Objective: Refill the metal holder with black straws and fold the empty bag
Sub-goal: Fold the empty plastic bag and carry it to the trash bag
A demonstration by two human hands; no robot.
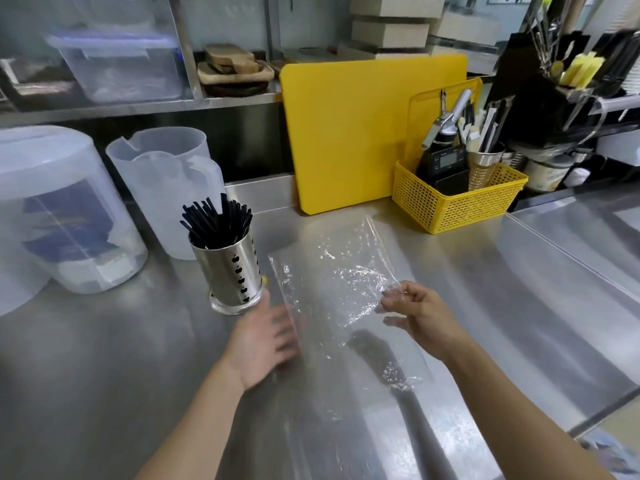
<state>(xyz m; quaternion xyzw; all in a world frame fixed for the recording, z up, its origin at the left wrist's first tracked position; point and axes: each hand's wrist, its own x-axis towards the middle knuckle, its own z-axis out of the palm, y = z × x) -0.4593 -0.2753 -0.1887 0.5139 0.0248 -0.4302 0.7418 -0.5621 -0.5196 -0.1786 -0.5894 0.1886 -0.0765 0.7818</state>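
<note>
Right hand (420, 318) is pinching the clear bag's (332, 271) right edge; left hand (263, 337) is lying open on its left edge, near the straw-filled metal holder (232, 271)

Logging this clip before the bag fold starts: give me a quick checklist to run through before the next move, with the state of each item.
1. Straws in the holder: ok, it stands upright and full.
2. Bag empty: ok, nothing shows inside it.
3. Bag flat on the counter: not ok, wrinkled, right edge lifted.
4. Right hand grip on the bag: ok, fingertips pinch its right edge.
5. Left hand steadying the bag: cannot tell, open and blurred at its left edge.
6. Room to fold: ok, holder and basket stand clear of the bag.
</note>
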